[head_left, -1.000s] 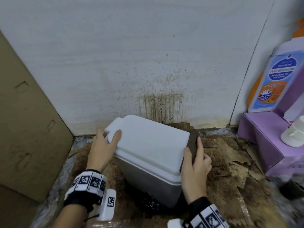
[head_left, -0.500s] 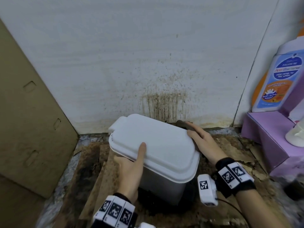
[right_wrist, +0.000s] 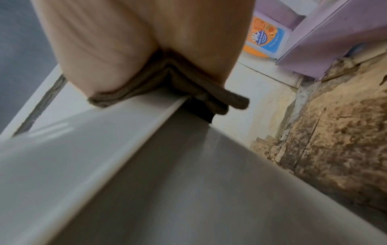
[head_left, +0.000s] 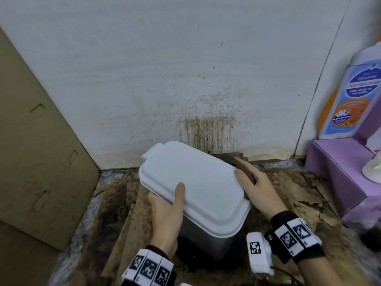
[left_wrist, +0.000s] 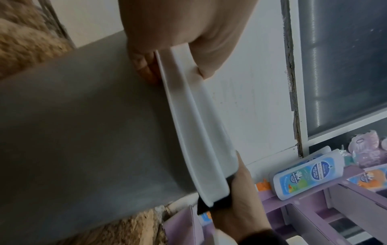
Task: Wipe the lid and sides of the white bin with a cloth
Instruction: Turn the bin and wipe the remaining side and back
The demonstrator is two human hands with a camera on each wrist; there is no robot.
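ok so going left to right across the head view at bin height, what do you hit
cardboard panel → left hand → white bin lid → brown cloth → right hand → purple box

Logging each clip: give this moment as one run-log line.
left hand: holds lid rim, thumb on top | right hand: presses cloth on lid's far-right edge | phase: lid edge

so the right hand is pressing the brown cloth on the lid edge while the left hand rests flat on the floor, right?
Not quite. The left hand is not on the floor: it grips the lid edge, thumb on top, as the head view shows. The rest holds: the right hand presses the brown cloth on the lid edge.
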